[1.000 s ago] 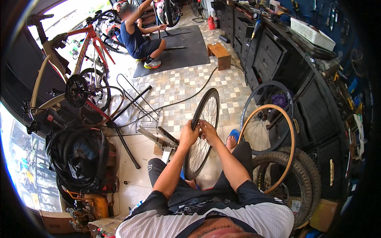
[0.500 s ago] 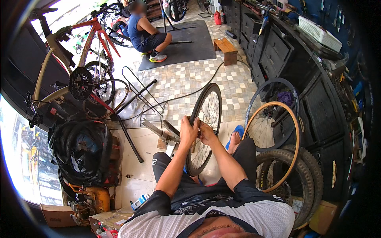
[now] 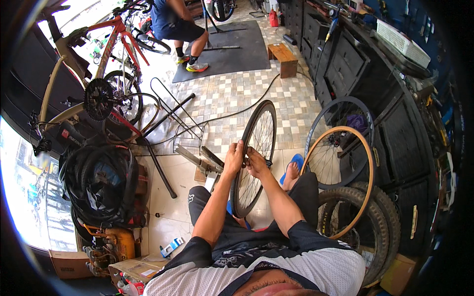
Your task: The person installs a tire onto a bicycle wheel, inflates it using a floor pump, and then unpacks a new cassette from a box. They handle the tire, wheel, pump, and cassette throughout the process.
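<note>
A bicycle wheel with a black tyre (image 3: 263,107) stands upright between my legs. My left hand (image 3: 234,159) grips the left side of its tyre, fingers wrapped round it. My right hand (image 3: 256,163) is curled at the inside of the wheel among the spokes, close to my left hand; whatever is between its fingertips is too small to tell. A metal stand (image 3: 211,166) is just left of the wheel. A small blue-and-white box (image 3: 172,246) lies on the floor by my left leg.
Bikes (image 3: 106,59), coiled tubes (image 3: 98,182) and an orange compressor (image 3: 123,245) line the left; spare wheels (image 3: 340,101) and black cabinets (image 3: 345,64) the right. A cable (image 3: 247,109) crosses the tiles. Ahead, a person (image 3: 175,24) bends over a mat (image 3: 232,59) beside a wooden stool (image 3: 282,53).
The person ahead has lowered their arms and half risen from squatting. My hands stay on the wheel, whose top has tilted slightly and sits a little higher in the picture.
</note>
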`<action>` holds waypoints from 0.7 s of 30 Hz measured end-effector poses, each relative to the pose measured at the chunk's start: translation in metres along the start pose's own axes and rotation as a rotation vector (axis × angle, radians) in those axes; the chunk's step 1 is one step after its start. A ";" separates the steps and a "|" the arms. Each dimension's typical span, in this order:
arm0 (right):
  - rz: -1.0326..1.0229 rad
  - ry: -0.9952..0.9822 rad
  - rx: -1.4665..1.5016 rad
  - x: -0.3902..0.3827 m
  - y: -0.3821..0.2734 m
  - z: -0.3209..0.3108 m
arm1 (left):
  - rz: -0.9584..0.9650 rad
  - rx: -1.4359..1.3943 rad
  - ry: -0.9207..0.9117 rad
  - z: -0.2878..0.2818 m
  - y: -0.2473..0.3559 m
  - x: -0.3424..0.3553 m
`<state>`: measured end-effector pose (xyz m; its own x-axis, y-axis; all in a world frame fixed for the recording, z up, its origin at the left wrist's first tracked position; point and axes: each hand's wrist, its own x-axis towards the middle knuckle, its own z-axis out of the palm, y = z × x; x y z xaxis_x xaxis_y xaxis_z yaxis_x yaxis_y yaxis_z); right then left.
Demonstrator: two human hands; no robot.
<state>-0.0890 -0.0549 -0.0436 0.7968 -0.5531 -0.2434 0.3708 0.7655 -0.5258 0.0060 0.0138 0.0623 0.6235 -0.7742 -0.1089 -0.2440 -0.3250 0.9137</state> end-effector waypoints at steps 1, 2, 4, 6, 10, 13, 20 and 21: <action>-0.007 -0.022 0.025 0.002 0.002 -0.001 | 0.091 0.073 0.039 0.002 -0.004 0.001; -0.014 -0.045 0.051 0.005 0.004 -0.002 | 0.085 0.054 0.048 0.003 -0.008 0.002; -0.057 -0.067 0.037 0.003 0.004 -0.006 | 0.059 0.017 0.030 0.008 -0.001 0.001; -0.088 -0.021 0.007 0.008 0.004 -0.009 | -0.063 -0.026 -0.040 0.007 0.008 0.004; -0.086 0.035 -0.025 0.009 0.000 0.005 | -0.055 -0.083 -0.069 0.002 -0.003 0.018; -0.042 0.036 -0.107 0.007 -0.014 0.014 | -0.095 -0.175 -0.112 -0.002 -0.019 0.031; -0.005 0.238 -0.457 0.020 -0.105 -0.065 | -0.277 -0.222 -0.352 -0.001 0.025 0.083; -0.048 0.258 -0.550 0.032 -0.131 -0.085 | -0.271 -0.232 -0.364 0.003 0.030 0.095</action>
<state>-0.1525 -0.2005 -0.0519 0.6182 -0.6975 -0.3624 0.0478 0.4936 -0.8684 0.0559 -0.0715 0.0783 0.3319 -0.8315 -0.4455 0.0878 -0.4430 0.8922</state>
